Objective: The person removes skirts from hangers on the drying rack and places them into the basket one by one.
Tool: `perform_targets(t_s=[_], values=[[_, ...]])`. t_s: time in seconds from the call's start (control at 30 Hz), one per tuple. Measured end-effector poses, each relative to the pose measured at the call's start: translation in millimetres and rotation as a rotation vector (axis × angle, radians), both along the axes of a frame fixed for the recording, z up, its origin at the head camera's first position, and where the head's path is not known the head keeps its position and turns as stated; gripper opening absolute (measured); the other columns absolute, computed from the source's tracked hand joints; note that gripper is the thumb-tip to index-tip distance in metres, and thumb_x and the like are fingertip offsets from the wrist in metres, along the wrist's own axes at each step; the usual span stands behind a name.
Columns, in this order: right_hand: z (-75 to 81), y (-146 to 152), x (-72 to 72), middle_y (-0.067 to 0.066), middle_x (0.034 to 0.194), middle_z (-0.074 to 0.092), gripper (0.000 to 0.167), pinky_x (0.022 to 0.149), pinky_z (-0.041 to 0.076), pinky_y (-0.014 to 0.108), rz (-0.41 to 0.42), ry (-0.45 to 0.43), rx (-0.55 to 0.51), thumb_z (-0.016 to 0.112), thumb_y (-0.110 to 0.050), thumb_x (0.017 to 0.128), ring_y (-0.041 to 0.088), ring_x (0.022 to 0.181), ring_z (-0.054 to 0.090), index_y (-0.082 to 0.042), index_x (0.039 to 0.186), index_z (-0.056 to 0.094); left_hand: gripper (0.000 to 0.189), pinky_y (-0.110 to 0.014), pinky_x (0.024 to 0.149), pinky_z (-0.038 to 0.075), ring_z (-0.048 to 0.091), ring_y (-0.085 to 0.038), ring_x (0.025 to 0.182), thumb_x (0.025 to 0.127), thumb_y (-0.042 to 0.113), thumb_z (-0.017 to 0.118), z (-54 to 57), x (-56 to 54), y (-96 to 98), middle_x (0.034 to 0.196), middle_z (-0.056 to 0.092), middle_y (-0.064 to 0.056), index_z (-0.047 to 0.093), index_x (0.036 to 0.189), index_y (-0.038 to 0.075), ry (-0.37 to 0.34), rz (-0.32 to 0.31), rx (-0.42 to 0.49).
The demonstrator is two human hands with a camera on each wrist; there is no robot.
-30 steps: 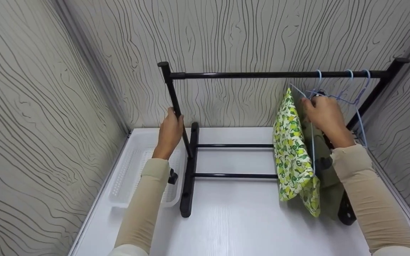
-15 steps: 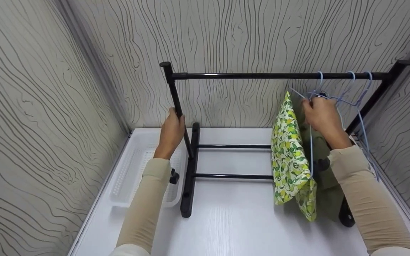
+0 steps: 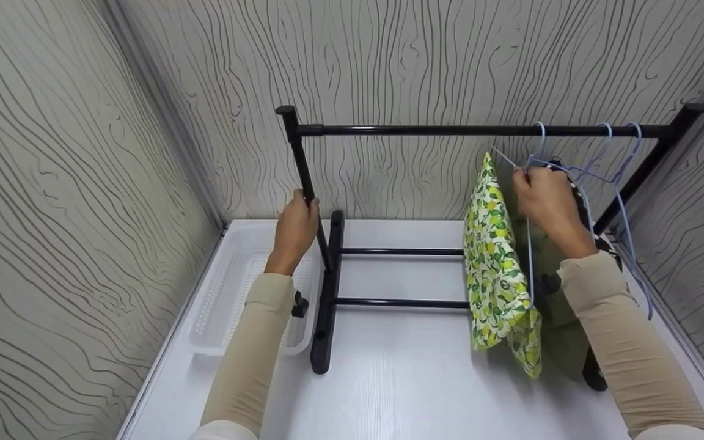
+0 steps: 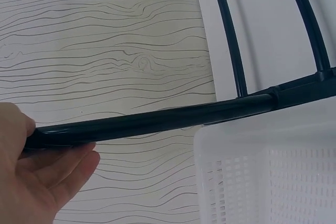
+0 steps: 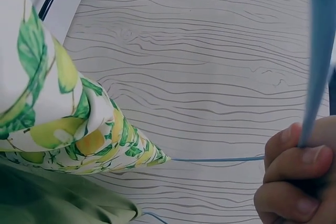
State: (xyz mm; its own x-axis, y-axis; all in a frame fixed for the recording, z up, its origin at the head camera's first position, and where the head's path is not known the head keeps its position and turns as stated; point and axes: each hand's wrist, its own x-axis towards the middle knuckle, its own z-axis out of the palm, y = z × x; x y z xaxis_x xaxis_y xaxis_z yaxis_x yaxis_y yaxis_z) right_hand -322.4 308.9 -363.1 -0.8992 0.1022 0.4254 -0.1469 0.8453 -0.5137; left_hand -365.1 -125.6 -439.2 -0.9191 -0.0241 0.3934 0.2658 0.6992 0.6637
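Observation:
My left hand (image 3: 295,229) grips the left upright (image 4: 157,120) of a black garment rack (image 3: 419,130), its fingers wrapped round the post. With curled fingers my right hand (image 3: 549,205) holds a blue wire hanger (image 5: 220,159) just below its hook, which sits over the top bar. A cloth item printed with lemons and green leaves (image 3: 494,263) hangs on that hanger, left of the hand. Directly behind it, an olive-green garment (image 3: 563,333) hangs, partly covered by my right hand and sleeve.
More blue and purple hangers (image 3: 628,229) hang at the bar's right end, with a black patterned cloth (image 3: 607,244) among them. A white perforated basket (image 3: 205,305) stands beside the rack's left foot (image 3: 321,342). Wood-grain panels (image 3: 388,61) enclose the white surface on three sides.
My right hand has moved slightly left, sliding the hanger hook and lemon-print cloth a little left along the bar. The left hand keeps its grip on the upright.

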Motion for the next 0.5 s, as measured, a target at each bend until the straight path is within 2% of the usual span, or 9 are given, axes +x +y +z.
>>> perform_targets(t_s=[0.17,0.33,0.5], values=[[4.8,-6.3,5.4,0.004,0.055,0.053,0.056,0.042,0.036,0.031,0.012,0.015,-0.024,0.042,-0.037,0.115,0.018,0.045,0.048,-0.009,0.067,0.052,0.027,-0.043,0.078,0.06,0.072,-0.027,0.095,0.112,0.025,0.055,-4.5,2.5,-3.3,0.106,0.07,-0.014,0.063,0.119,0.001,0.059,0.028,0.025],[10.9,-12.4,10.6,0.003,0.056,0.054,0.054,0.041,0.036,0.029,0.016,0.044,-0.043,0.044,-0.035,0.114,0.017,0.045,0.05,-0.008,0.069,0.053,0.022,-0.039,0.068,0.051,0.061,-0.024,0.078,0.109,0.024,0.058,-8.3,6.0,-3.7,0.09,0.062,-0.01,0.06,0.098,0.005,0.15,0.079,0.005],[16.4,-21.3,14.1,0.006,0.054,0.054,0.054,0.042,0.036,0.029,0.019,0.07,-0.038,0.046,-0.031,0.114,0.018,0.045,0.048,-0.008,0.066,0.053,0.023,-0.038,0.064,0.05,0.06,-0.021,0.071,0.108,0.021,0.059,-14.0,9.6,3.5,0.081,0.064,-0.008,0.063,0.091,0.006,0.198,0.072,-0.029]])
